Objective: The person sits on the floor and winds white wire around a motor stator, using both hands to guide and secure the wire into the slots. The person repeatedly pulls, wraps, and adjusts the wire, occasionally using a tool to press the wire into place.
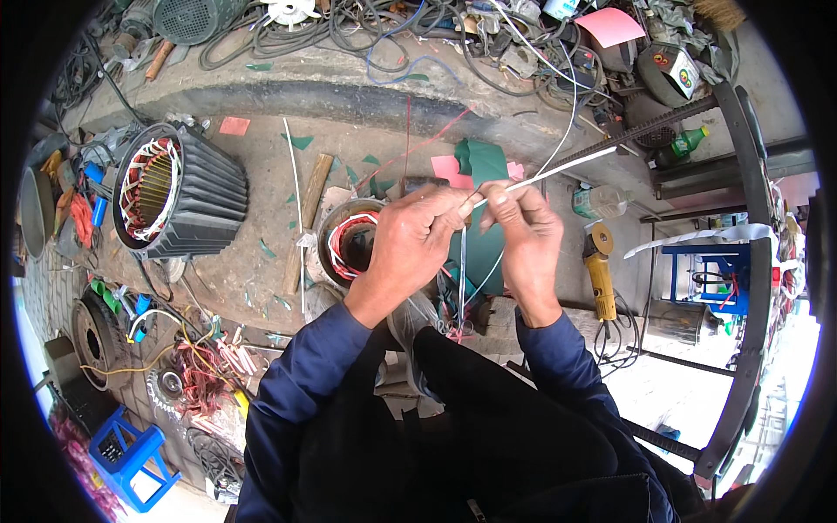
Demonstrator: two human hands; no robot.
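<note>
My left hand (410, 237) and my right hand (528, 242) meet in front of me, thumbs and fingers closed in a pinch. Between them runs a thin white sleeve (571, 163), its free part slanting up to the right past my right hand. A pale strand (462, 279) hangs below the fingers. What lies right at the fingertips is too small to make out. Partly hidden behind my left hand, a small round motor stator (330, 248) shows red and white windings. Green insulating sheet (485, 159) and pink paper (445, 170) lie beyond my hands.
At left lies a large finned motor housing (209, 196) with wound coils. A wooden stick (309, 218) leans near the stator. A yellow angle grinder (601, 275) sits at right, near a metal frame (741, 349). Cables (349, 39) and scrap line the far edge; a blue stool (131, 458) is lower left.
</note>
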